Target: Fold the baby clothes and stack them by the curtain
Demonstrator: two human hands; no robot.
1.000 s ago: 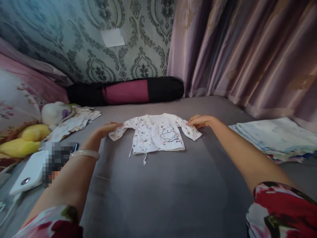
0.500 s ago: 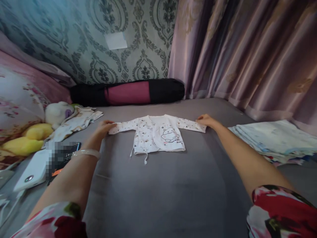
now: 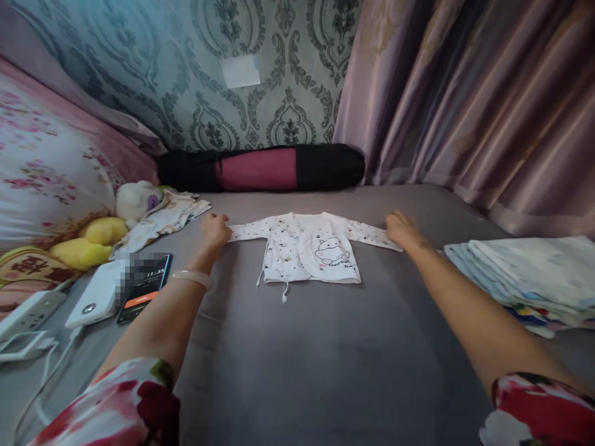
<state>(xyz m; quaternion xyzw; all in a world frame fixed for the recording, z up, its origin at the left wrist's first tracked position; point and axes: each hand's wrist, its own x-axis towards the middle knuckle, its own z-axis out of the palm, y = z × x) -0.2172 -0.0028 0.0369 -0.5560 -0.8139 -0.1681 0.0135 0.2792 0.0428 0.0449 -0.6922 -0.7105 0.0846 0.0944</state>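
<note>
A small white baby shirt (image 3: pixel 309 251) lies flat with both sleeves stretched out sideways. It has a cartoon animal on one front panel, a scattered small print on the other and tie strings at the lower left. My left hand (image 3: pixel 216 231), with a pale bangle (image 3: pixel 192 277) on its wrist, is closed at the cuff of the left-side sleeve. At the opposite cuff, my right hand (image 3: pixel 401 229) is bent over the fabric with its fingers together, slightly blurred. Both hands partly hide the sleeve ends.
Grey bedding (image 3: pixel 325 359) lies under everything. At the right is a stack of folded cloths (image 3: pixel 530 272). On the left are a phone (image 3: pixel 145 288), a white power bank (image 3: pixel 95 294), a power strip (image 3: pixel 32 316), plush toys (image 3: pixel 88 241) and a patterned garment (image 3: pixel 160 220). A black-and-maroon roll (image 3: pixel 258 168) lies against the wall.
The view has swung a little to the left, so everything sits further right. The shirt stays spread out, and both hands remain at its cuffs, their fingers slightly shifted.
</note>
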